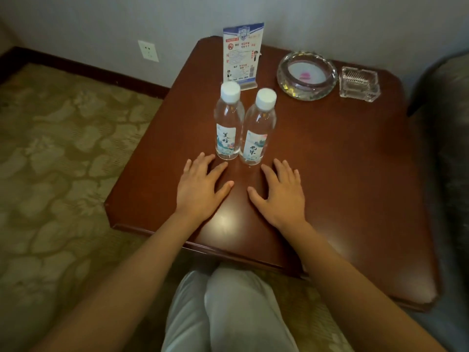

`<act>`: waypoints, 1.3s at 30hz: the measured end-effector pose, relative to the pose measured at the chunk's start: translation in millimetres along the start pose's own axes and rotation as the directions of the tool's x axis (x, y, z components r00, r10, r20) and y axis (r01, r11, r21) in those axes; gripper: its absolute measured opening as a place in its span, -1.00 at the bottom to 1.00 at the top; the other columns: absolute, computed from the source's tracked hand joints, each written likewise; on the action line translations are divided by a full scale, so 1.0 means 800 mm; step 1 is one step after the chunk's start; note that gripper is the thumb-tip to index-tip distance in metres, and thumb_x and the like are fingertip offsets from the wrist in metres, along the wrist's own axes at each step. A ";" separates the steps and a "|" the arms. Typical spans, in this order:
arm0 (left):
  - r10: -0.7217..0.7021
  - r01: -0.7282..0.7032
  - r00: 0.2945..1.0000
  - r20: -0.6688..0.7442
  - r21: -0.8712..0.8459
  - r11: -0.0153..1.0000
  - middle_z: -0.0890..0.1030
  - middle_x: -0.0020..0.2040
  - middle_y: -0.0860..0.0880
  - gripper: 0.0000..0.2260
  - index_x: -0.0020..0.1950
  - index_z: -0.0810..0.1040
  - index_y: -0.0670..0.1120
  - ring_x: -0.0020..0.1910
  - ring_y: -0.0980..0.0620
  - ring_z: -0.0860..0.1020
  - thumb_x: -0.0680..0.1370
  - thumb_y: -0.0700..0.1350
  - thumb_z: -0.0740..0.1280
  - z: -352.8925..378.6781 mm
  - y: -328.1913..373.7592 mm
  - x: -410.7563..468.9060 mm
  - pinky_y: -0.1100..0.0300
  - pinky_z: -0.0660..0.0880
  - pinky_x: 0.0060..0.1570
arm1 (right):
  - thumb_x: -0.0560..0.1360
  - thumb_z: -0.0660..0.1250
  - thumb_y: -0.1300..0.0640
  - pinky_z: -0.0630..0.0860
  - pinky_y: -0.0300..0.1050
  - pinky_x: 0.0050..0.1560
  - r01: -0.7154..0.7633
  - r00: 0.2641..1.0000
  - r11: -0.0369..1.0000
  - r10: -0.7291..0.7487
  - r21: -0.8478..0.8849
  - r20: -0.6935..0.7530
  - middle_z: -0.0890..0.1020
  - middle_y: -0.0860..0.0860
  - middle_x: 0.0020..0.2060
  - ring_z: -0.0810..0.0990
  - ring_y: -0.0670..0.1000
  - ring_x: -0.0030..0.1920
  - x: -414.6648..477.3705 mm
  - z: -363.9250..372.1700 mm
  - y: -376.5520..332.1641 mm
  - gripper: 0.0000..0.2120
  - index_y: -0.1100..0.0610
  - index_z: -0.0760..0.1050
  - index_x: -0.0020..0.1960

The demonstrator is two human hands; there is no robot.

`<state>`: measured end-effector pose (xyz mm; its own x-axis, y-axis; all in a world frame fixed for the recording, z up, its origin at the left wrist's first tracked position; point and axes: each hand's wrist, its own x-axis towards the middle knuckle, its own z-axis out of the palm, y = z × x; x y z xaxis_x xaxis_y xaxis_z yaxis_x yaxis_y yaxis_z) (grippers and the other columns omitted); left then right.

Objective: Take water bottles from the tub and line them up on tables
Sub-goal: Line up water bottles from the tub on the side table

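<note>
**A:** What lies round the table, from the left of the frame across?

**B:** Patterned carpet point(50, 161) fills the left side. A white wall socket point(148, 51) sits in the upper left, above a dark skirting board. The red-brown wooden table point(342, 174) takes the centre and right. A dark armchair point(444, 123) stands against it at the right edge. At bottom centre, the person's pale trousers point(228, 313) show below the table's near edge.

**A:** And on the table?

**B:** Along the back, left to right, are an upright printed table card point(242, 55), a round glass ashtray point(306, 76) and a square glass dish point(359, 83) just beside it. In front of the card stand the left water bottle point(228, 123) and the right water bottle point(257, 128). Both are upright with white caps on, close side by side; I cannot tell whether they touch. The left one's cap hides the card's lower corner.

**A:** The hands?

**B:** The left hand point(200, 189) lies palm down with its fingers spread wide and holds nothing. Its fingertips are just beside the left water bottle's base. The right hand point(281, 191) is the same, flat and spread, just beside the right water bottle's base. The bottles stand between the hands and the card.

**A:** The count?

**B:** Two water bottles, two hands, one card, one ashtray, one glass dish, one socket, one table.
</note>
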<state>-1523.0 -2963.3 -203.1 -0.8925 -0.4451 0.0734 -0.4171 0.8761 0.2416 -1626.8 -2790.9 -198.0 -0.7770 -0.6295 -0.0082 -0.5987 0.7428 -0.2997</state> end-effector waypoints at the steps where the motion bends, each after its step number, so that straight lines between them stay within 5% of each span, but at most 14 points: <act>1: -0.019 0.018 0.998 0.057 0.018 1.000 0.28 0.52 -0.08 -0.49 0.50 0.33 0.09 0.56 -0.09 0.11 0.59 0.25 0.11 -0.005 0.005 -0.004 -0.09 0.03 0.53 | 0.54 0.16 -0.31 -0.11 0.10 0.56 -0.006 0.999 1.000 0.006 -0.013 0.049 0.17 0.08 0.58 0.01 0.09 0.60 -0.005 -0.006 -0.001 -0.34 -0.02 0.25 0.54; 6: -0.071 0.030 0.897 0.436 0.099 0.995 0.07 0.59 -0.07 -0.43 0.57 0.10 0.14 0.58 -0.12 -0.06 0.60 0.26 0.10 -0.050 0.036 -0.024 -0.16 -0.01 0.52 | 0.53 0.20 -0.26 -0.04 0.20 0.56 -0.025 0.902 0.996 0.057 -0.081 0.428 0.01 0.07 0.61 -0.09 0.12 0.60 -0.034 -0.065 -0.010 -0.28 -0.02 0.09 0.59; 9: -0.041 -0.016 0.811 0.583 0.092 0.996 0.12 0.58 -0.06 -0.43 0.55 0.12 0.13 0.58 -0.11 -0.03 0.59 0.27 0.13 -0.105 0.056 -0.034 -0.18 0.00 0.52 | 0.54 0.18 -0.29 -0.15 0.26 0.55 -0.033 0.847 0.993 0.088 -0.113 0.524 -0.03 0.08 0.61 -0.15 0.14 0.60 -0.064 -0.118 -0.020 -0.26 -0.01 0.06 0.60; 20: 0.193 -0.245 0.790 0.582 0.010 0.970 0.09 0.59 -0.03 -0.39 0.57 0.03 0.16 0.58 -0.08 -0.02 0.58 0.29 0.13 -0.348 0.171 -0.073 -0.15 -0.02 0.52 | 0.52 0.15 -0.34 -0.31 0.29 0.51 -0.311 0.910 0.950 0.306 -0.029 0.281 -0.01 0.04 0.61 -0.25 0.14 0.59 -0.186 -0.385 -0.063 -0.25 -0.11 0.00 0.60; 24: 0.348 -0.375 0.774 0.530 -0.060 0.925 0.16 0.57 -0.03 -0.36 0.57 0.06 0.16 0.56 -0.07 0.10 0.56 0.32 0.15 -0.406 0.234 -0.084 -0.14 0.13 0.49 | 0.50 0.16 -0.37 -0.36 0.34 0.48 -0.465 0.876 0.885 0.460 0.002 0.143 0.02 0.03 0.61 -0.27 0.15 0.59 -0.252 -0.453 -0.058 -0.24 -0.13 0.02 0.59; 29: 0.526 -0.547 0.703 0.479 -0.110 0.830 0.16 0.57 -0.03 -0.37 0.57 0.07 0.16 0.57 -0.08 0.05 0.56 0.32 0.14 -0.439 0.331 -0.112 -0.15 0.05 0.51 | 0.49 0.12 -0.42 -0.37 0.38 0.46 -0.644 0.765 0.764 0.643 0.038 0.021 -0.07 0.03 0.62 -0.31 0.17 0.58 -0.352 -0.506 -0.021 -0.21 -0.15 -0.04 0.60; 39: 0.826 -0.836 0.413 0.382 -0.201 0.511 0.10 0.58 -0.06 -0.37 0.58 0.07 0.12 0.55 -0.09 0.09 0.57 0.31 0.12 -0.450 0.605 -0.260 -0.14 0.08 0.48 | 0.48 0.13 -0.43 -0.39 0.37 0.45 -0.861 0.454 0.476 0.878 0.181 -0.151 -0.08 0.03 0.62 -0.27 0.18 0.58 -0.622 -0.591 0.085 -0.18 -0.16 -0.08 0.60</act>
<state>-1477.5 -2513.4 247.3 -0.7793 0.6109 -0.1399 0.5673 0.7825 0.2567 -1373.2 -2319.2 236.5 -0.9077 0.4012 -0.1232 0.4192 0.8539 -0.3085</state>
